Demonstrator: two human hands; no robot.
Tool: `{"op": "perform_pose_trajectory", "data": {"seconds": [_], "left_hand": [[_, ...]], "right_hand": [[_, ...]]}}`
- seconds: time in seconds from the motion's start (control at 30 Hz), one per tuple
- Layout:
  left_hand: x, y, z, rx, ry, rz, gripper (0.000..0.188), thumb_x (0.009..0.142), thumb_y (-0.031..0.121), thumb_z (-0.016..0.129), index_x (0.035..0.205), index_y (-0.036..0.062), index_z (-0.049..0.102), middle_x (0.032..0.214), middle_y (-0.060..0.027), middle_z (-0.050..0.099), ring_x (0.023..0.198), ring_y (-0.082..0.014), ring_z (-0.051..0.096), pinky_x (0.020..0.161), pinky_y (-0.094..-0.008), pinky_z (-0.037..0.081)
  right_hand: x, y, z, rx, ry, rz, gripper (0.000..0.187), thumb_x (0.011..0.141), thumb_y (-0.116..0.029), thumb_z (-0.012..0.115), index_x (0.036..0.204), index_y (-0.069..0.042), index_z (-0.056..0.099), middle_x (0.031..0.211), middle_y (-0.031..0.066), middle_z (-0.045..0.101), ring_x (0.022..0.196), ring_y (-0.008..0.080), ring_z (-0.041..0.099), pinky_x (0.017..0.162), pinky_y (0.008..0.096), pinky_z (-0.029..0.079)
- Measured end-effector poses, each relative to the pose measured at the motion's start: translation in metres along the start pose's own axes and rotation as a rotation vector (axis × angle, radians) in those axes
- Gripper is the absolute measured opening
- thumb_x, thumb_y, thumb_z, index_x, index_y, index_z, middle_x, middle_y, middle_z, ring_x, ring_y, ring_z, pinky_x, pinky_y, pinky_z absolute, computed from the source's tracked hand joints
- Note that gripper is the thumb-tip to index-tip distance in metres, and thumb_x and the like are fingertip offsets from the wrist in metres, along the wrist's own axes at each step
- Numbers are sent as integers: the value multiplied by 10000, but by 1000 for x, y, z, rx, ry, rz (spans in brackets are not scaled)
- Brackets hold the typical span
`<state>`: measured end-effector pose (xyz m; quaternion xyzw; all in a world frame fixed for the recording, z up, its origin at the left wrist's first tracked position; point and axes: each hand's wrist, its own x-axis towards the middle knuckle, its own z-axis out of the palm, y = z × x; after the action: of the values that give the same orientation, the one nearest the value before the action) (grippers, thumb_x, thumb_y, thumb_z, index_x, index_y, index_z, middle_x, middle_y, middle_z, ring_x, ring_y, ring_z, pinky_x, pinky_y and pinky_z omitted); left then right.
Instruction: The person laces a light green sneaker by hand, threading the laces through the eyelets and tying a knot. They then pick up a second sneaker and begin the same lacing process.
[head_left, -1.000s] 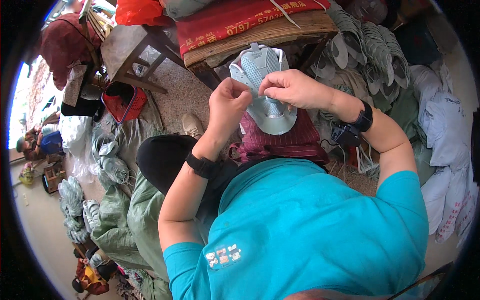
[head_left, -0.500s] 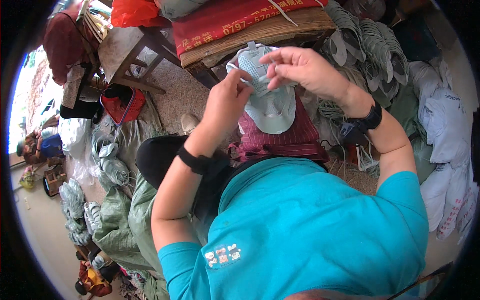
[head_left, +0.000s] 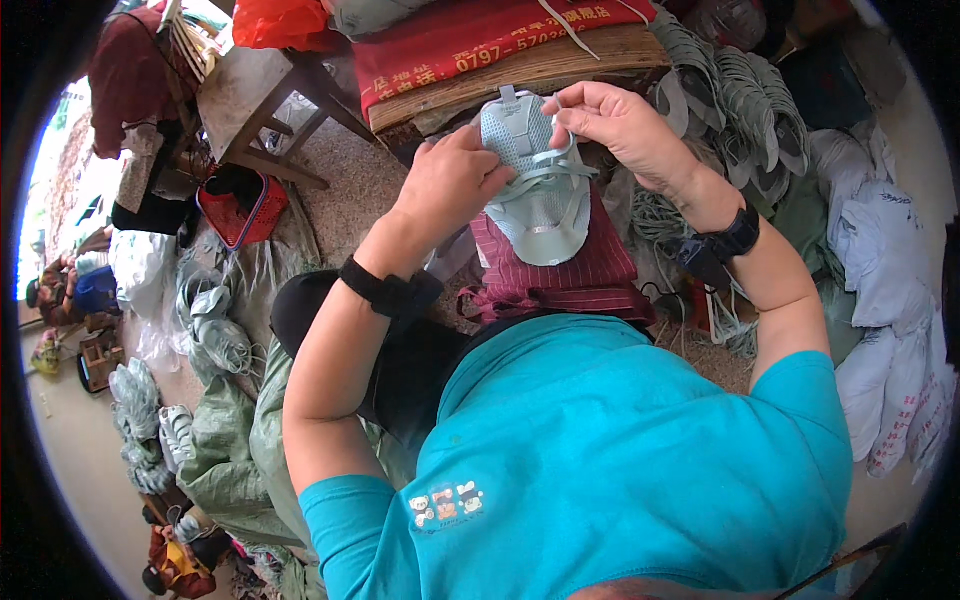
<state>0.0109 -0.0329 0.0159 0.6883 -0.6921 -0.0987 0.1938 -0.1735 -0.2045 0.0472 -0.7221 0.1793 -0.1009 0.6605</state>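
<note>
A pale mint mesh shoe upper (head_left: 540,225) rests on the maroon striped cloth (head_left: 550,275) over my lap, its toe toward me and its tongue (head_left: 515,130) away. My left hand (head_left: 450,175) is closed on the upper's left edge, fingertips partly hidden behind it. At the upper right side, my right hand (head_left: 615,125) pinches with thumb and forefinger. A pale shoelace (head_left: 553,157) loops from the eyelet rows up to those fingers. Its end is too small to make out.
Just beyond the upper stands a wooden bench (head_left: 520,75) with a red printed cloth (head_left: 490,45). Stacked shoe uppers (head_left: 755,100) lie at the right, near white sacks (head_left: 885,250). At the left are a stool (head_left: 245,105), a red basket (head_left: 240,210) and green sacks (head_left: 235,450). Other people sit farther left.
My right hand has moved slightly right and away from the upper's middle. My left hand has shifted a little left and down. The tongue and the lace across the upper now show more.
</note>
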Motion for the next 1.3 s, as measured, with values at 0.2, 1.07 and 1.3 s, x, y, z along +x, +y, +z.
{"op": "perform_pose_trajectory", "data": {"seconds": [0.2, 1.07, 1.3], "left_hand": [[-4, 11, 29, -639, 327, -311, 249, 918, 214, 670, 811, -10, 671, 860, -56, 521, 800, -167, 541, 724, -302, 446], [2, -27, 25, -313, 129, 36, 152, 831, 202, 732, 829, 54, 696, 777, -91, 610, 783, -211, 574, 763, -308, 441], [7, 41, -10, -1150, 607, -301, 227, 945, 208, 670, 868, -3, 706, 845, 3, 606, 826, -114, 551, 760, -261, 438]], "right_hand": [[-4, 3, 15, 84, -108, 70, 232, 1002, -211, 574, 1136, -29, 628, 890, 10, 660, 842, 57, 605, 746, 222, 495], [-4, 8, 17, 94, -70, 139, 228, 983, -210, 606, 1139, -48, 642, 953, 28, 704, 717, 15, 583, 681, 190, 489], [-6, -15, 26, 148, -139, -171, 151, 982, -169, 603, 1052, -67, 689, 1028, -12, 661, 755, 20, 557, 656, 179, 450]]}}
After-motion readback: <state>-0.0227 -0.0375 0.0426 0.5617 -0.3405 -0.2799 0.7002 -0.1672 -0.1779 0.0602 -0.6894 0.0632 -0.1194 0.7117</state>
